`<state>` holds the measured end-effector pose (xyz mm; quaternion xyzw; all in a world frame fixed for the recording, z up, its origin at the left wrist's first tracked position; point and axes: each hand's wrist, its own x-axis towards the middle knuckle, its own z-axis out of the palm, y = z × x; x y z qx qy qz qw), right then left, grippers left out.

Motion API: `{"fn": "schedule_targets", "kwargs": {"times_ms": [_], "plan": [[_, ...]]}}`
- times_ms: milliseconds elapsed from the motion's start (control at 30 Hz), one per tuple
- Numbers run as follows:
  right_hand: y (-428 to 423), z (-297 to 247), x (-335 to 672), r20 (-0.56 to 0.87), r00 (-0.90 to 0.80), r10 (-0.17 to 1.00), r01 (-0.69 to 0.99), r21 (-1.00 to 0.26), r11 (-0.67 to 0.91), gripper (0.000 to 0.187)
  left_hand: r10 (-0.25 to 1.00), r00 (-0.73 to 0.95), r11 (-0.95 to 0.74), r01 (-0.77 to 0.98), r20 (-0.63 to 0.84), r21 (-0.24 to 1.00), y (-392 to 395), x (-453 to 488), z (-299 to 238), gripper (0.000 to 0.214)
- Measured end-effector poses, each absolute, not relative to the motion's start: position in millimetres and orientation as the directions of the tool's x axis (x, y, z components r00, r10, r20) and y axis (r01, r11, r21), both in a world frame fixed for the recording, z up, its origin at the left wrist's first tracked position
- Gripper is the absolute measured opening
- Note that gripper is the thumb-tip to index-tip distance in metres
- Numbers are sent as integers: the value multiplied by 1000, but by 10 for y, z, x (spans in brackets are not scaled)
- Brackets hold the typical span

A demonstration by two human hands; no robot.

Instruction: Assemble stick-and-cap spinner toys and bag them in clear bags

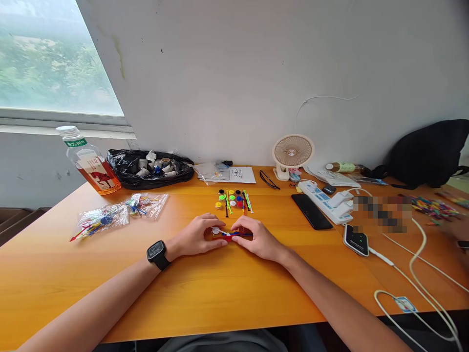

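Note:
My left hand (pixel 203 237), with a black watch (pixel 157 254) on its wrist, rests on the table with fingers and thumb curled around small plastic pieces. A white disc (pixel 215 230) shows inside its curve. Opposite it, my right hand (pixel 261 239) curls its thumb and fingers about the same group, where red pieces (pixel 227 238) and blue bits show. Both thumb tips nearly meet at the red part. Fingers cover much of the group, so I cannot tell how its parts join. Just beyond lie coloured discs (pixel 232 198) in rows and thin coloured sticks (pixel 247 201).
On the left are clear bags of plastic parts (pixel 104 220), a tea bottle (pixel 91 168) and a black bag of grey fittings (pixel 146 168). A fan (pixel 293 154), phone (pixel 311 211), power strip (pixel 324 200) and loose cables (pixel 417 254) stand or lie to the right.

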<state>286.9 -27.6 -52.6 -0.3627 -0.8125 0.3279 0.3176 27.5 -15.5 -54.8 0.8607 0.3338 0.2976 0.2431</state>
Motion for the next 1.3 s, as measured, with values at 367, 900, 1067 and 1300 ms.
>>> {"fn": "schedule_targets", "kwargs": {"times_ms": [367, 900, 1067, 1300], "plan": [[-278, -586, 2833, 276, -524, 806, 410, -748, 522, 19, 728, 615, -619, 399, 303, 677, -124, 298, -675, 21], [-392, -503, 2754, 293, -705, 646, 514, -416, 750, 19, 813, 553, -157, -88, 180, 984, -158, 419, -697, 39], [-340, -431, 2891, 274, -669, 691, 573, -403, 713, 5, 831, 383, -530, 326, 403, 783, -68, 313, -699, 33], [-198, -271, 3313, 114, -575, 810, 697, -450, 558, 7, 772, 570, -633, 654, 280, 413, 27, 205, -799, 64]]}}
